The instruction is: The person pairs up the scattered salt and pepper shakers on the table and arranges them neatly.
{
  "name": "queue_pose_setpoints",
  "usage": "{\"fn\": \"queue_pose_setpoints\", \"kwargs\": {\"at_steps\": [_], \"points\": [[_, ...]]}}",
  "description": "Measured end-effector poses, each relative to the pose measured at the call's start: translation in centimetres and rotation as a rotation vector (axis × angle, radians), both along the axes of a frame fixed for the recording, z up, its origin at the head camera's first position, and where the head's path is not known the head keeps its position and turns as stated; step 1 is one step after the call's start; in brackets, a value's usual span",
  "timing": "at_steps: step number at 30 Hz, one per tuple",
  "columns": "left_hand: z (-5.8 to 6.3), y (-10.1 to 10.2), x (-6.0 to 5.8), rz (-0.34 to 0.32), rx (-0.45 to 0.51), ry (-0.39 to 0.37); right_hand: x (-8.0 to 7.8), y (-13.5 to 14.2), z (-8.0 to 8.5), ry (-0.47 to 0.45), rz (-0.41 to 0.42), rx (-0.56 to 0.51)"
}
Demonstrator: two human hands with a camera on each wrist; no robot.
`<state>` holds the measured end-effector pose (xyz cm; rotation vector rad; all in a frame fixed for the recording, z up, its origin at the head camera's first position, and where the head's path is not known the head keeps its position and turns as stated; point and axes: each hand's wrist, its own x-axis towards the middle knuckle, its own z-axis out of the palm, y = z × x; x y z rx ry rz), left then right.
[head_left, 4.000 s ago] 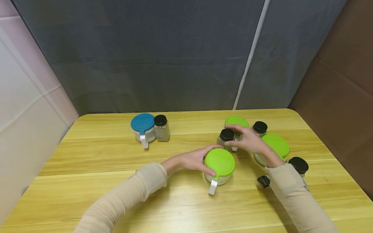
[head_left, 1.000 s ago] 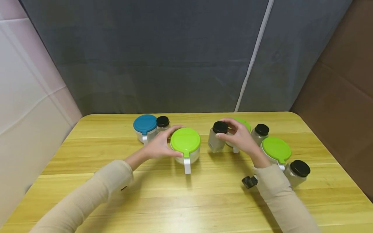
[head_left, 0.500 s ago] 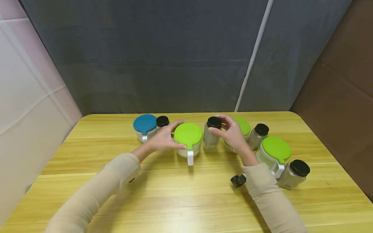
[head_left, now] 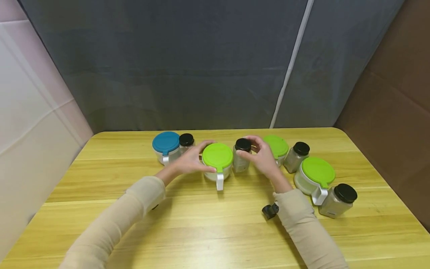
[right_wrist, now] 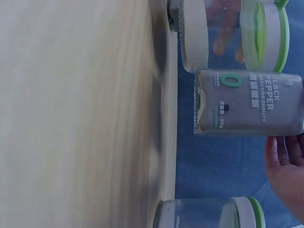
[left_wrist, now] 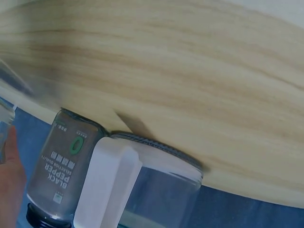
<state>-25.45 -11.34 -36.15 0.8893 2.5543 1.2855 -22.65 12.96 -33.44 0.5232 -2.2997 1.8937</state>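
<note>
In the head view my left hand (head_left: 191,161) grips a clear jar with a green lid (head_left: 217,156) and white handle, its thumb at the front and fingers around the back. Just to the right, my right hand (head_left: 265,158) holds a black pepper bottle (head_left: 242,162) near its black cap, between thumb and fingers. The right wrist view has this bottle (right_wrist: 251,102) upright close beside the green-lidded jar (right_wrist: 194,35), with left fingers showing through the glass. Its base stands near the table surface there.
Behind the left hand stand a blue-lidded jar (head_left: 166,144) and a second black-capped bottle (head_left: 186,140). To the right are green-lidded jars (head_left: 276,146) (head_left: 317,172) and black-capped bottles (head_left: 295,158) (head_left: 336,203). A small black device (head_left: 270,211) sits at the right wrist.
Over four seconds, the left hand has carried the green-lidded jar left and back. The right hand has brought the pepper bottle left, beside it. In the last half second both moved only slightly.
</note>
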Motion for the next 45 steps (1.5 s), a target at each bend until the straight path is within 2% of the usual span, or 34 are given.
{"fn": "queue_pose_setpoints", "kwargs": {"at_steps": [7,14,20,25,33,45], "points": [[-0.5,0.3,-0.2,-0.010,0.008,-0.035,0.0,-0.2,-0.5,-0.019,-0.024,0.029],[-1.0,0.3,-0.7,0.006,-0.012,-0.001,0.1,-0.4,-0.7,-0.016,-0.041,0.033],[-1.4,0.4,-0.9,0.012,0.008,0.014,0.2,-0.6,-0.8,-0.023,-0.052,0.033],[-1.7,0.5,-1.1,0.023,0.005,0.014,-0.3,-0.5,-1.5,-0.022,-0.054,0.020],[-2.1,0.6,-1.4,0.024,0.019,0.005,-1.9,0.0,-3.7,-0.011,-0.080,0.049],[-2.4,0.7,-1.7,0.008,0.065,-0.054,-2.3,0.0,-3.8,-0.019,-0.090,0.044]]}}
